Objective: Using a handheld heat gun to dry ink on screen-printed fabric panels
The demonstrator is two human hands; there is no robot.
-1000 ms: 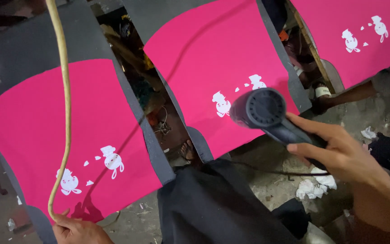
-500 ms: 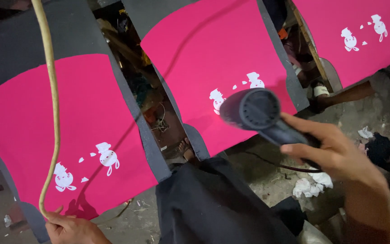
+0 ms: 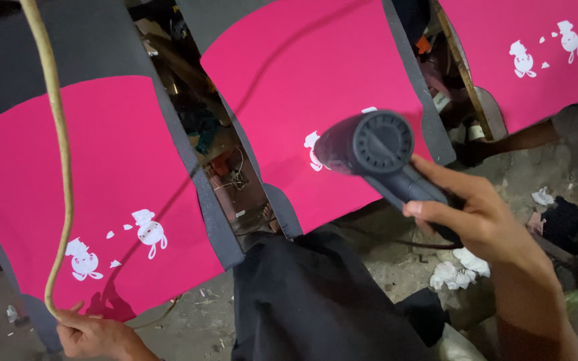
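Heat gun (image 3: 372, 150), dark grey with a round vented back, sits in the person's right hand (image 3: 473, 217), whose fingers are wrapped closed around the handle; the barrel points away and down at the middle pink fabric panel (image 3: 309, 87), just over the white printed figures (image 3: 312, 148) near that panel's lower edge, which the gun partly hides; whether the nozzle touches the cloth cannot be told; the middle panel lies on a dark grey pallet board (image 3: 429, 127) that shows as a border along its sides; to the left lies another pink fabric panel (image 3: 68, 167) on its own grey board, carrying two white printed figures (image 3: 150, 230) with small white specks between them; a third pink panel (image 3: 503, 73) with the same white print lies at the upper right; the left hand (image 3: 95, 334), at the bottom left corner, is closed in a pinch on a yellowish cord (image 3: 61, 147) that rises in a curve across the left panel to the top edge of the view; between the hands, dark trousers (image 3: 316, 301) cover the person's legs; crumpled white scraps (image 3: 459, 267) lie on the dirty floor (image 3: 543, 167) under the right hand; cluttered dark gaps separate the boards
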